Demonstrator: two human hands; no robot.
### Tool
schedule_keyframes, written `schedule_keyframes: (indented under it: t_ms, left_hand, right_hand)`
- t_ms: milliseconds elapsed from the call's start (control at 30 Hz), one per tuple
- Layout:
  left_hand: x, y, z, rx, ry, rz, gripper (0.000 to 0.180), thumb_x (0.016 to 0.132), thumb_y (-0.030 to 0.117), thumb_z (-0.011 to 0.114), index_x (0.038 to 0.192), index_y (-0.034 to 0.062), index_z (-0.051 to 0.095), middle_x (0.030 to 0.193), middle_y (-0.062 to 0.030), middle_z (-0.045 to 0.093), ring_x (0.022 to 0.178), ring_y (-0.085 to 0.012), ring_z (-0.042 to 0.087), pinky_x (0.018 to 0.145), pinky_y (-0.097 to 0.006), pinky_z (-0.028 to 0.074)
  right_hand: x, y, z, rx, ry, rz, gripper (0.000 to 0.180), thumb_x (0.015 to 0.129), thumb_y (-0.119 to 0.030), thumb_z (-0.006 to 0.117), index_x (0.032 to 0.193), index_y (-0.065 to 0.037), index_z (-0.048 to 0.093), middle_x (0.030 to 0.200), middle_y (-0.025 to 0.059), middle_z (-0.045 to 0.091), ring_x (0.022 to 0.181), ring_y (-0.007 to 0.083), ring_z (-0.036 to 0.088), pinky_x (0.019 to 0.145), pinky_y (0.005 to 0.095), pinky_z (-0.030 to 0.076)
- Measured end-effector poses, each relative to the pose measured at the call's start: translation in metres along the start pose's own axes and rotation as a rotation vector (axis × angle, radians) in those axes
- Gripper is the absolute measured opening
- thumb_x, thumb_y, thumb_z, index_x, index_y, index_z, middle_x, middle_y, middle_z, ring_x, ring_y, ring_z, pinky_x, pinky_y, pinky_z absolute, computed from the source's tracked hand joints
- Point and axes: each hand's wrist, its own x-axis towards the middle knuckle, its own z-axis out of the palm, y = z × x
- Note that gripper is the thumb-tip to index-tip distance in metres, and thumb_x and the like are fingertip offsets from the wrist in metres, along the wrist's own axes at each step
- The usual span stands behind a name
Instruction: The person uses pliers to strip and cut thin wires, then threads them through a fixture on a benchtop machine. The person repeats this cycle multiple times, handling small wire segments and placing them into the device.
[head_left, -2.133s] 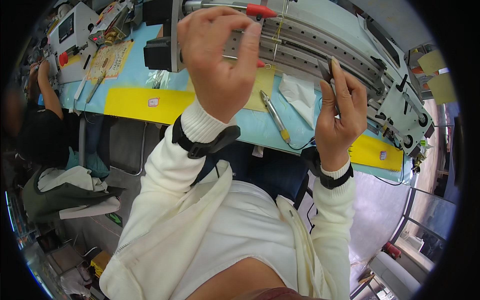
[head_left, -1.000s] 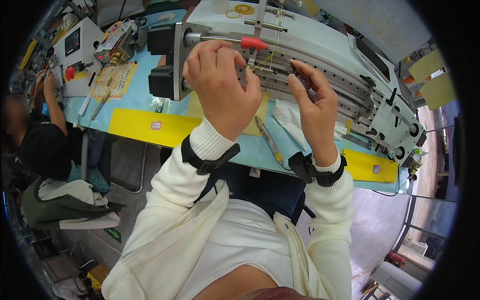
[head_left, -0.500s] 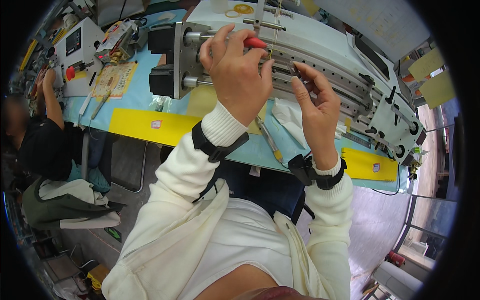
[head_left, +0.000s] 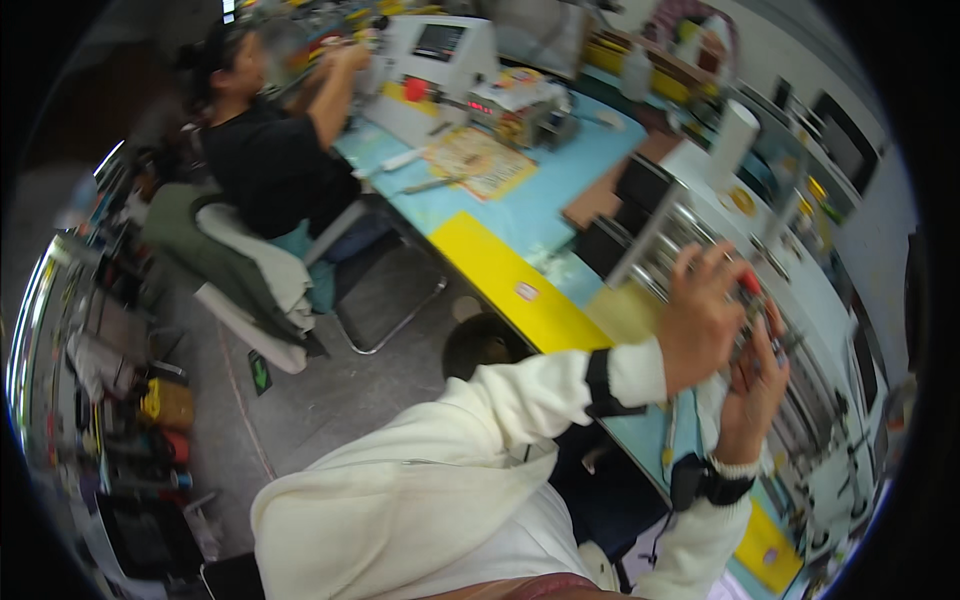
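My left hand (head_left: 700,325) is at the metal rail machine (head_left: 800,385), its fingers curled in a pinch. A red-handled tool (head_left: 748,284) sticks out by its fingertips; its kind is hidden. Just below it, my right hand (head_left: 755,385) has its fingertips drawn together close to the left ones. Whatever lies between the right fingertips is too blurred to name. Both hands are over the rails, beside the two black motors (head_left: 625,215) at the machine's end. A pen-like tool (head_left: 670,440) lies on the table near my right wrist.
Yellow strips (head_left: 515,285) line the blue table's front edge. A white machine with a screen (head_left: 430,75) stands farther left, where another person (head_left: 270,140) sits working. A chair with a jacket (head_left: 215,250) is behind that person. A white bottle (head_left: 735,140) stands beyond the motors.
My view has swung left, bringing the other person and white machine into fuller sight. My hands are now closer together, the right fingers near the left; the red-handled tool is still at the left hand.
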Motion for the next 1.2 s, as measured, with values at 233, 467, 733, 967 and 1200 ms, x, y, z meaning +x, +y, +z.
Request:
schedule_keyframes:
  t_ms: [233, 467, 733, 967, 1200]
  left_hand:
    - [-0.003, 0.001, -0.004, -0.085, -0.005, -0.064, 0.01, 0.078, 0.011, 0.068, 0.071, 0.0037, 0.069, 0.124, -0.0117, 0.056, 0.135, -0.0345, 0.04, 0.112, -0.055, 0.022]
    - [0.004, 0.004, -0.005, -0.094, 0.063, -0.075, 0.011, 0.081, 0.012, 0.067, 0.074, 0.002, 0.067, 0.117, -0.0116, 0.058, 0.132, -0.0359, 0.042, 0.111, -0.055, 0.024]
    - [0.012, 0.003, 0.011, -0.112, -0.023, -0.052, 0.016, 0.07, 0.011, 0.077, 0.075, 0.0003, 0.067, 0.109, -0.0107, 0.061, 0.131, -0.0364, 0.044, 0.111, -0.057, 0.024]
    - [0.016, 0.006, 0.013, 0.015, 0.004, -0.013, 0.016, 0.069, 0.011, 0.076, 0.077, 0.0009, 0.067, 0.108, -0.0107, 0.06, 0.129, -0.0354, 0.044, 0.112, -0.056, 0.024]
    - [0.014, 0.003, 0.022, -0.041, -0.021, -0.004, 0.013, 0.071, 0.009, 0.075, 0.077, 0.0, 0.066, 0.105, -0.0095, 0.061, 0.128, -0.0353, 0.045, 0.111, -0.056, 0.024]
  right_hand:
    - [0.002, 0.01, -0.008, 0.014, -0.124, 0.04, 0.031, 0.099, -0.018, 0.062, 0.127, -0.006, 0.062, 0.073, -0.0088, 0.056, 0.053, -0.006, 0.044, 0.042, 0.0116, 0.026]
    - [-0.005, 0.002, -0.007, 0.005, -0.138, 0.204, 0.024, 0.102, -0.03, 0.058, 0.086, -0.013, 0.059, 0.059, -0.009, 0.042, 0.042, -0.0025, 0.031, 0.038, 0.0149, 0.02]
    - [-0.014, -0.006, -0.005, 0.062, -0.174, 0.268, 0.031, 0.104, -0.036, 0.052, 0.083, -0.014, 0.055, 0.057, -0.0066, 0.043, 0.039, -0.0001, 0.029, 0.036, 0.0164, 0.018]
    - [-0.014, -0.008, -0.011, 0.169, -0.166, 0.377, 0.028, 0.106, -0.033, 0.05, 0.087, -0.013, 0.055, 0.056, -0.0058, 0.039, 0.041, 0.0017, 0.026, 0.036, 0.0172, 0.017]
    - [-0.013, -0.005, -0.018, 0.195, -0.18, 0.372, 0.028, 0.106, -0.033, 0.05, 0.093, -0.009, 0.057, 0.058, -0.0058, 0.038, 0.042, 0.0014, 0.025, 0.036, 0.0178, 0.016]
